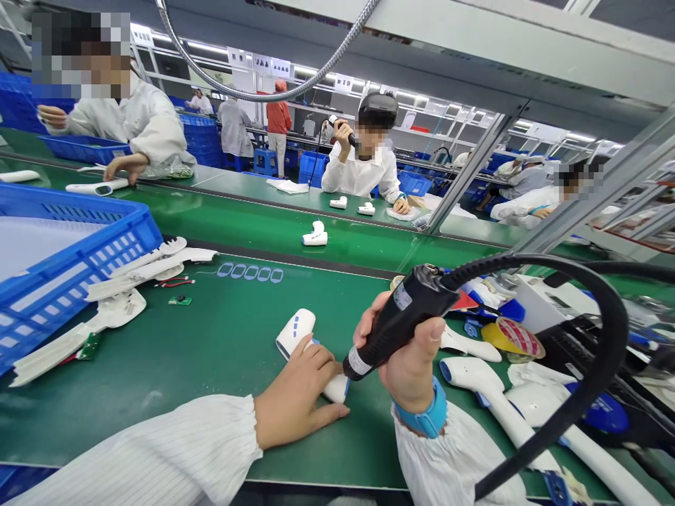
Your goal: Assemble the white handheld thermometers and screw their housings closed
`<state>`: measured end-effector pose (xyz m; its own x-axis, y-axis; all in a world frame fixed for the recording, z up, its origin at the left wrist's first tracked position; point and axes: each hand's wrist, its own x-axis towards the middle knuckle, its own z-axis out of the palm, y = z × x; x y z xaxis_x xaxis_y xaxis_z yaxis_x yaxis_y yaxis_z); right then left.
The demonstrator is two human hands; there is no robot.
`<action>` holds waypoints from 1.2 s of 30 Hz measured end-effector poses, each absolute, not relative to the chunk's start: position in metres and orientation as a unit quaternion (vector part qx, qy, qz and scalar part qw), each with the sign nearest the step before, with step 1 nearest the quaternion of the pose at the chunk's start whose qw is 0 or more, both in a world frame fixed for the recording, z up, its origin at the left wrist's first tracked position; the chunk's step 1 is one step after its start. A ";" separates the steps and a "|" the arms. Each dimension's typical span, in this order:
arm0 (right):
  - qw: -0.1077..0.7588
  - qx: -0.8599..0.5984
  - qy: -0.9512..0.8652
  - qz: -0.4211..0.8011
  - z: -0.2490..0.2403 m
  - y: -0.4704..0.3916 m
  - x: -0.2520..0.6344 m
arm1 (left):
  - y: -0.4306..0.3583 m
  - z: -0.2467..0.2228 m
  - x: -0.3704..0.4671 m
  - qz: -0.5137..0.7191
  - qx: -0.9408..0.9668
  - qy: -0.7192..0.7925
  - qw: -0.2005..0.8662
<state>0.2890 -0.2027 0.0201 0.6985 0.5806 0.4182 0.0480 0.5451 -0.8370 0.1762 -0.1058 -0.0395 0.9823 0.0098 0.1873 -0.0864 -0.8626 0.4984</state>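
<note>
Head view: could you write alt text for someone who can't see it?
A person's left hand steadies a white device on a green bench while the right hand points a black corded tool toward it. White casing pieces and a blue basket lie at left; co-workers appear beyond.

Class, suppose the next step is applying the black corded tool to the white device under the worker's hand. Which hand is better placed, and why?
Probably the right hand: it grips the black corded tool, tip angled down toward the white device. The left hand seems occupied steadying that device.

White striped sleeves — gathered, blue wristband
</note>
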 end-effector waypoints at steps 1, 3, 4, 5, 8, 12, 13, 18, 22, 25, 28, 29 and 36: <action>0.808 -0.445 -0.353 0.155 0.024 -0.204 0.289 | -0.108 -0.039 0.176 0.093 0.961 -0.013 0.259; 0.812 -0.442 -0.361 0.120 0.035 -0.212 0.290 | -0.114 -0.039 0.178 0.098 0.964 0.009 0.248; 0.809 -0.447 -0.368 0.102 0.040 -0.217 0.291 | -0.117 -0.039 0.179 0.101 0.966 0.024 0.236; 0.800 -0.458 -0.378 0.090 0.045 -0.224 0.292 | -0.121 -0.040 0.181 0.102 0.970 0.039 0.217; 0.724 -0.534 -0.428 0.091 0.053 -0.248 0.300 | -0.130 -0.041 0.186 0.095 0.984 0.067 0.132; 0.564 -0.611 -0.543 0.115 0.046 -0.277 0.309 | -0.132 -0.042 0.190 0.118 0.987 0.060 0.089; 0.520 -0.618 -0.576 0.122 0.041 -0.283 0.311 | -0.130 -0.042 0.190 0.133 0.985 0.055 0.093; 0.285 -0.669 -0.683 0.061 0.000 -0.301 0.318 | -0.111 -0.035 0.192 0.183 0.980 -0.001 0.074; 0.208 -0.661 -0.717 -0.080 -0.032 -0.308 0.322 | -0.088 -0.014 0.209 0.084 0.995 -0.043 0.004; 0.177 -0.665 -0.716 -0.118 -0.045 -0.310 0.323 | -0.075 0.005 0.241 0.011 0.998 -0.023 -0.052; 0.183 -0.672 -0.703 -0.141 -0.056 -0.309 0.322 | -0.074 0.017 0.288 -0.001 0.997 -0.017 -0.077; 0.186 -0.676 -0.697 -0.150 -0.061 -0.309 0.321 | -0.076 0.019 0.306 -0.007 0.996 -0.016 -0.083; 0.260 -0.695 -0.653 -0.150 -0.085 -0.310 0.328 | -0.116 0.021 0.402 -0.047 0.992 0.048 -0.105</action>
<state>0.3284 -0.3104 -0.0845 0.1026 0.8299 0.5484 0.9859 -0.0117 -0.1667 0.4016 -0.1158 0.0206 0.9911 0.1042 -0.0826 0.0846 -0.9734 -0.2130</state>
